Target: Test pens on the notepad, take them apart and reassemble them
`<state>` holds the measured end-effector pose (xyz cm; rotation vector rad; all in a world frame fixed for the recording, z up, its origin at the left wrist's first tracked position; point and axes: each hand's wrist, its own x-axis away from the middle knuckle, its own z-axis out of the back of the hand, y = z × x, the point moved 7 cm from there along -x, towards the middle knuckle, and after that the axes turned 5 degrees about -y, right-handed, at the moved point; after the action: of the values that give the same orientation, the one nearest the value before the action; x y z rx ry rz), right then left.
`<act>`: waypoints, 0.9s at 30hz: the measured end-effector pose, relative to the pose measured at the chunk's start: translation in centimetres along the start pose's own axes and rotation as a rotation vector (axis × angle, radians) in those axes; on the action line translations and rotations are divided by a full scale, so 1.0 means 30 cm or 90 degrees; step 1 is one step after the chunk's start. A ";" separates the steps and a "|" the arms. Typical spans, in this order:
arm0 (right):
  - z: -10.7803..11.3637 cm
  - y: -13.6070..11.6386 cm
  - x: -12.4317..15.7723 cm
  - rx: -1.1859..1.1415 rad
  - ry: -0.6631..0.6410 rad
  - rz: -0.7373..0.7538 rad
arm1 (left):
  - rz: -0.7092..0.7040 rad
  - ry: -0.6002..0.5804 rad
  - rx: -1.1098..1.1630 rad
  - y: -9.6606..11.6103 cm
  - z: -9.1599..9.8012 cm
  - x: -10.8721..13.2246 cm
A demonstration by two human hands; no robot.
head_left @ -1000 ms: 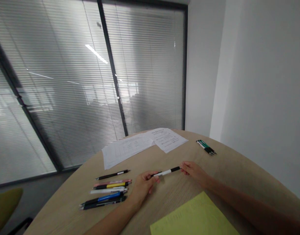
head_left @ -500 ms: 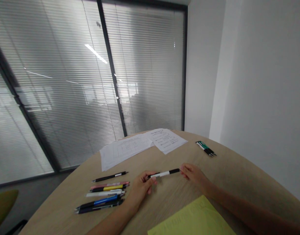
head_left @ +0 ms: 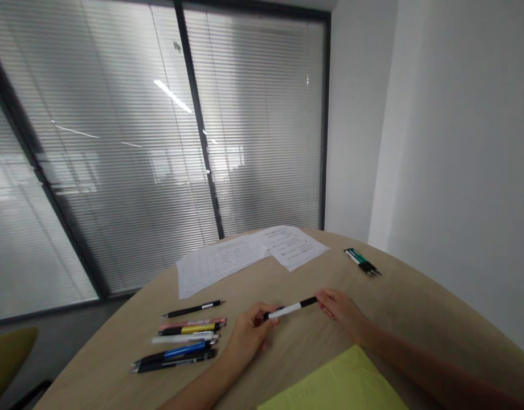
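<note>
A white pen with black ends (head_left: 291,308) is held between both hands above the table, tilted up to the right. My left hand (head_left: 250,330) is closed round its left end, the thumb along the barrel. The fingertips of my right hand (head_left: 334,305) pinch its black right end. To the left of my left hand lie several pens in a loose row: a black one (head_left: 192,309), a pink one, a yellow and black one (head_left: 192,328), a white one (head_left: 183,338), a blue one (head_left: 185,349) and a dark one.
Printed white sheets (head_left: 221,263) lie at the back of the round wooden table (head_left: 313,359). Green and white pens (head_left: 361,262) rest at the back right. Yellow paper (head_left: 341,382) is at the front edge. A yellow-green chair (head_left: 9,361) shows at lower left.
The held pen has shifted slightly right and its barrel has turned, with its left end now deeper in my left hand. My right hand has closed farther onto the black end.
</note>
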<state>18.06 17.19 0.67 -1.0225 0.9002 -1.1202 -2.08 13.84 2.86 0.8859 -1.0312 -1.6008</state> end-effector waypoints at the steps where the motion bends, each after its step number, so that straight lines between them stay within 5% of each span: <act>1: 0.001 0.000 0.000 0.006 0.004 -0.003 | 0.010 -0.011 0.000 -0.004 -0.002 0.001; 9: -0.019 -0.002 0.002 0.048 -0.013 0.040 | 0.077 -0.027 0.057 -0.018 0.003 0.000; 18: -0.020 -0.014 -0.007 -0.118 -0.021 0.051 | 0.079 0.031 0.098 -0.025 0.019 -0.008; 27: -0.008 0.005 0.013 0.132 0.034 0.003 | 0.065 0.022 0.043 -0.008 0.009 0.003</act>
<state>17.96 16.79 0.44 -0.8234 0.8099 -1.2149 -2.44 13.84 2.72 0.8903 -1.0943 -1.4678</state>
